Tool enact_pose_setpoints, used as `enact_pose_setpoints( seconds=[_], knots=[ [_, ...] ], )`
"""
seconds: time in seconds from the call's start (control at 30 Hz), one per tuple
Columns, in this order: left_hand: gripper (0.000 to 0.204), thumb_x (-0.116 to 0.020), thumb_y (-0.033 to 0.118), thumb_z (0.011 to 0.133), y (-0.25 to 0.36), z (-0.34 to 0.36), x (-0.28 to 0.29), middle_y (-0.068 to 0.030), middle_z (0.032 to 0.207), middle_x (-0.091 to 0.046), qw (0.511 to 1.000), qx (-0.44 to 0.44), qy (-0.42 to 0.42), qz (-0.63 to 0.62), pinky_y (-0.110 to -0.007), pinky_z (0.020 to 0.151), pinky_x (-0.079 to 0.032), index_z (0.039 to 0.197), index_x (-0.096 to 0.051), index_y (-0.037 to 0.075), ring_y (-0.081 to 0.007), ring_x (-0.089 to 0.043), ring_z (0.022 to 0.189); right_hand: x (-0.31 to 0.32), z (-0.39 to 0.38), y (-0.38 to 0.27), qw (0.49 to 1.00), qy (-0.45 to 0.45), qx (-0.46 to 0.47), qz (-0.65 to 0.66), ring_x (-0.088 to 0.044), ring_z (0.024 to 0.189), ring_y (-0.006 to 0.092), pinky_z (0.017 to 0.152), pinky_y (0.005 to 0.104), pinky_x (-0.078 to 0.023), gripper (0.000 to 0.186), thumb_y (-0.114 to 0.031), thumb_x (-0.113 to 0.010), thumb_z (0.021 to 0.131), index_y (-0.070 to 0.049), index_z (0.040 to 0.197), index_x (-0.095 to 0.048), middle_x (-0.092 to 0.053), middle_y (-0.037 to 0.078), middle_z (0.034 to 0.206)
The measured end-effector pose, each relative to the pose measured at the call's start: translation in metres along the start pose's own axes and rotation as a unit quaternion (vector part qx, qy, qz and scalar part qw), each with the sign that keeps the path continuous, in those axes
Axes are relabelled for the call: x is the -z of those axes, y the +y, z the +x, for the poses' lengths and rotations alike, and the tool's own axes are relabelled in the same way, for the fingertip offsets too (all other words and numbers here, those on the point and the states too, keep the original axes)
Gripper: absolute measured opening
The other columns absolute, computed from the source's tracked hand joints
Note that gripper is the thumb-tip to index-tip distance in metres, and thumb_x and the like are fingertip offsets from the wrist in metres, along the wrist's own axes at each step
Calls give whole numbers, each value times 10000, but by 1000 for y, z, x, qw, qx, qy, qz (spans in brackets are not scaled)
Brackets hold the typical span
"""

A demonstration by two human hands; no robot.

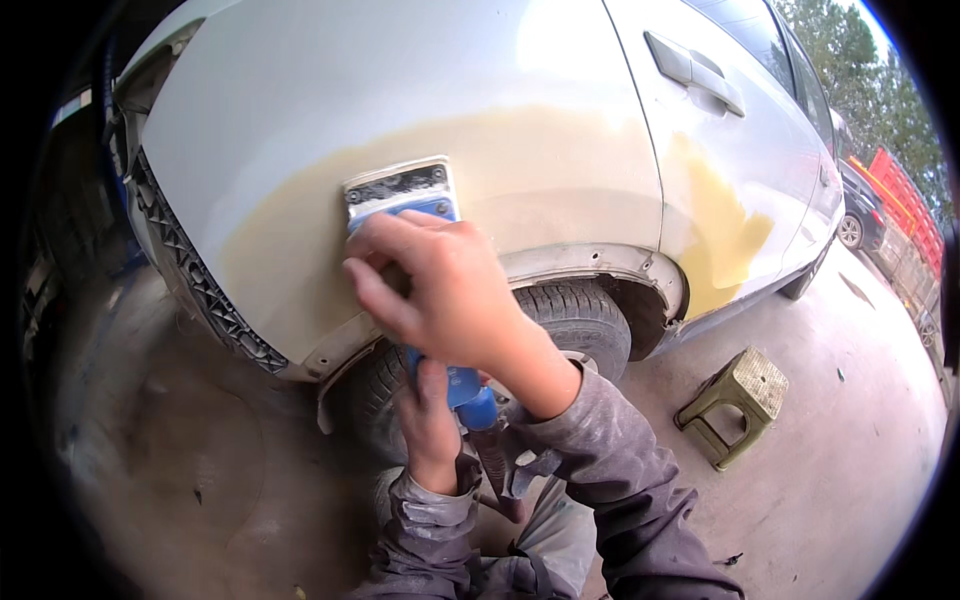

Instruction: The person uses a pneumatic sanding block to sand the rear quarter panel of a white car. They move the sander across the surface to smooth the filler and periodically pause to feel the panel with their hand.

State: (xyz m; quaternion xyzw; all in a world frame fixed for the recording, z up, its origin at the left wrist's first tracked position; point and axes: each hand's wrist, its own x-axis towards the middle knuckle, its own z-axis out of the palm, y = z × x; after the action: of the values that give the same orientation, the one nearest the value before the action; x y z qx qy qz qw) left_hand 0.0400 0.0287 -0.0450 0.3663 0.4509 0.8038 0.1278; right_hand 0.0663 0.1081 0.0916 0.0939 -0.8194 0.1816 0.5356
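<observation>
A blue sander (420,216) with a white-edged rectangular pad lies against the side panel (560,160) of a silver car, on a beige filler patch. My right hand (440,285) is curled over the sander's upper body, thumb and fingers bent around it; what sits under the palm is hidden. Below, my left hand (428,425) grips the sander's blue handle from the left side. From its lower end a ribbed dark hose (492,458) runs down past my sleeves. The pad's working face cannot be seen.
Beneath the panel are the bare wheel arch (600,260) and the tire (580,312). A yellow patch (715,235) marks the door. A green plastic stool (735,405) stands right on the concrete floor. At left, the car's end has exposed black trim (195,265). Another car (860,210) stands beyond.
</observation>
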Motion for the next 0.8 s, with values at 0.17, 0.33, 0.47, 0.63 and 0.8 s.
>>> enact_pose_setpoints(
  seconds=[0.17,0.33,0.47,0.63,0.8],
  knots=[
    [581,-409,458,1059,-9,-7,16,-132,1249,-584,996,-37,84,-18,-375,937,-458,1334,-480,-49,-215,-578,1129,-39,-7,-3,998,-24,63,-8,-629,675,304,615,416,-520,115,-129,-684,832,-53,809,-600,-587,106,650],
    [635,-660,539,912,8,12,-65,-247,745,-653,984,7,-116,134,-430,654,-499,938,-628,-95,-380,-693,743,76,-38,27,973,95,-187,96,-612,708,98,661,253,-494,148,-88,-597,970,38,909,-645,-667,52,767],
    [749,-653,621,866,-9,27,-124,-340,790,-655,927,-14,-239,289,-523,724,-528,868,-622,-127,-496,-664,818,145,-100,82,931,331,-144,54,-625,821,173,858,314,-486,222,-160,-529,1026,26,947,-621,-661,96,803],
    [601,-723,529,842,-25,33,-60,-271,823,-686,927,-50,-233,290,-466,696,-532,943,-651,-59,-444,-684,816,80,-112,67,928,350,-109,65,-646,797,155,801,281,-515,150,-82,-535,1001,22,934,-619,-684,99,834],
    [691,-707,563,853,-29,5,83,-218,929,-703,967,-112,-61,221,-430,756,-536,1175,-623,-43,-349,-720,894,-47,-80,16,983,141,6,121,-684,783,207,702,304,-557,37,22,-634,861,31,896,-626,-704,126,861]
  ],
)
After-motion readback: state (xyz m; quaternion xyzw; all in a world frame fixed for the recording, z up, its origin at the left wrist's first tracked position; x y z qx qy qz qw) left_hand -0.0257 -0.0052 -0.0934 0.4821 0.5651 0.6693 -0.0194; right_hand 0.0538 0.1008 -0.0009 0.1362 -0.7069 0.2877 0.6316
